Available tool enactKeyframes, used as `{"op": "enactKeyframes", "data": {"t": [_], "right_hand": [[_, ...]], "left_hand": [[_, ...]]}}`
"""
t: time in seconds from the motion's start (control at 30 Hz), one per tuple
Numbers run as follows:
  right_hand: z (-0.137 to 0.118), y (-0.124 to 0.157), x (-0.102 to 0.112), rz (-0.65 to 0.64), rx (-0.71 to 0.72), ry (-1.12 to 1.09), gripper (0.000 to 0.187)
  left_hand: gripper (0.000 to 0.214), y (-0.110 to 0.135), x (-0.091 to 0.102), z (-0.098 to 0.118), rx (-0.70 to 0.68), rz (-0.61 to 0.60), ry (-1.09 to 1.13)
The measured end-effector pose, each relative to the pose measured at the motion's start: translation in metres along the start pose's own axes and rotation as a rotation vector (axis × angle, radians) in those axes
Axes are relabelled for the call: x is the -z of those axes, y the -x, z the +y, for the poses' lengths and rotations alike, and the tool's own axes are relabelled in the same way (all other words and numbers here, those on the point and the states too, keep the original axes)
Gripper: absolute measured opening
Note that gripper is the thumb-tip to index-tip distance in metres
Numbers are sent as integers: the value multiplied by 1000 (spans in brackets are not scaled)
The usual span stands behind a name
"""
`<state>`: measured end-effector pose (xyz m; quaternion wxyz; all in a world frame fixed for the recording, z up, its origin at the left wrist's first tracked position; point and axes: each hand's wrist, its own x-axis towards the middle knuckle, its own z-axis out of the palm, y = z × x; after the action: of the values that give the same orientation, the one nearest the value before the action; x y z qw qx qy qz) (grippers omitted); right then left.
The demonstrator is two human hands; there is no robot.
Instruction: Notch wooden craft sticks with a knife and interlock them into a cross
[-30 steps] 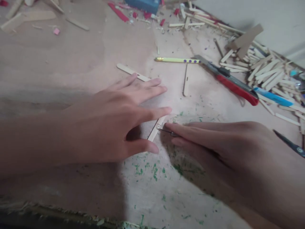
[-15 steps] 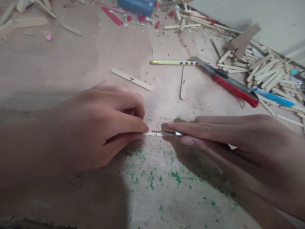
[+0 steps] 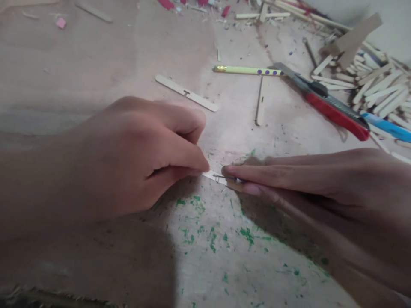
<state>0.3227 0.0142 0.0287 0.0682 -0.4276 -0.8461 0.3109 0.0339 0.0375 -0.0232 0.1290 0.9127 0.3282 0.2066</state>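
My left hand point(image 3: 154, 154) is closed, pinching the left end of a popsicle stick point(image 3: 215, 176) against the table. In my right hand point(image 3: 298, 184) a thin metal-tipped craft knife point(image 3: 236, 179) is gripped between thumb and fingers. Its narrow tip lies on the stick, where small cut marks show, and most of its handle is hidden by the hand. Beyond my hands lies a popsicle stick with a T-shaped notch point(image 3: 186, 93). A shorter stick piece with a small slot point(image 3: 260, 102) rests to the right of it.
A red and black box cutter point(image 3: 334, 113) with its blade out touches a spotted pencil point(image 3: 247, 70). Behind them is a heap of popsicle sticks point(image 3: 382, 85), with a blue strip point(image 3: 387, 127) at its front. Green paint flecks mark the wooden table point(image 3: 205, 265).
The view has shifted, so the table things sit higher and further right. The held stick has tilted, its right end now lower. The knife tip has moved slightly on it.
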Motion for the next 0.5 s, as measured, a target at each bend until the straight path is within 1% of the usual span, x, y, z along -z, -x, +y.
{"op": "enactKeyframes", "data": {"t": [0.13, 0.23, 0.3, 0.37, 0.43, 0.5], "right_hand": [[-1, -2, 1, -19, -12, 25, 28], [-1, -2, 1, -14, 13, 1, 30], [-2, -1, 0, -5, -7, -18, 33], [-2, 1, 0, 0, -33, -19, 32], [-2, 2, -1, -6, -41, -27, 29], [-2, 2, -1, -15, -34, -35, 29]], "left_hand": [[49, 1, 2, -1, 18, -2, 9], [44, 1, 2, 0, 16, 11, 20], [40, 0, 1, 0, 13, 5, 32], [43, -3, 0, 0, 10, 13, 43], [50, -5, -1, -2, 6, 21, 55], [53, -5, 0, -3, -12, 23, 73]]}}
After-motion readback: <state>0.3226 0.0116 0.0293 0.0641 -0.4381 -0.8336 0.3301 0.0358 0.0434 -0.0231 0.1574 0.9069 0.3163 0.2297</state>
